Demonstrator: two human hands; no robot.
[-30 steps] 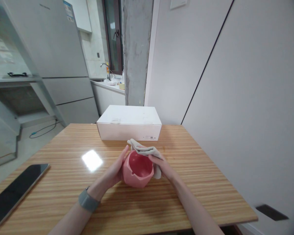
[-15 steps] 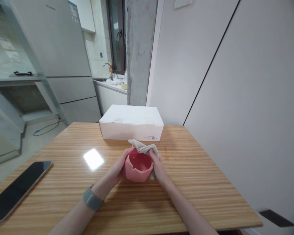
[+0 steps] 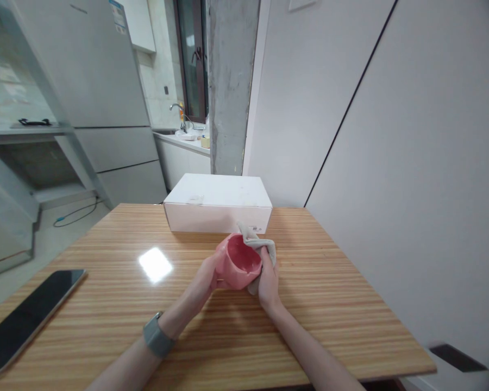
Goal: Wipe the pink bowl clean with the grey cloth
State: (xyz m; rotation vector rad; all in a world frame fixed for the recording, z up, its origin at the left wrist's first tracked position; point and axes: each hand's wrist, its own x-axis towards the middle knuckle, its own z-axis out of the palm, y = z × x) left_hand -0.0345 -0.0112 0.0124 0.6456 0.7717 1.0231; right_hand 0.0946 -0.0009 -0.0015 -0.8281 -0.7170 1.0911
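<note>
A pink faceted bowl-like pot (image 3: 233, 271) is held just above the table, tilted with its opening toward the right. Notches show in its rim. My left hand (image 3: 209, 274) is closed around its left side, the fingers partly hidden behind and beneath it. On the other side, my right hand (image 3: 269, 279) grips a light grey cloth (image 3: 257, 239) and presses it against the pot's right wall. Part of the cloth hangs below the pot, and another fold stands up over the far rim.
Behind the pot, a white box (image 3: 218, 216) lies on the wood-grain table (image 3: 330, 304). A dark phone (image 3: 32, 320) rests at the table's left edge. A white wall (image 3: 411, 163) runs along the right side; a fridge (image 3: 110, 98) stands beyond at left.
The pot has been turned from nearly upright to tilted rightward, and it has moved slightly right and up. Both hands and the cloth have shifted right with it.
</note>
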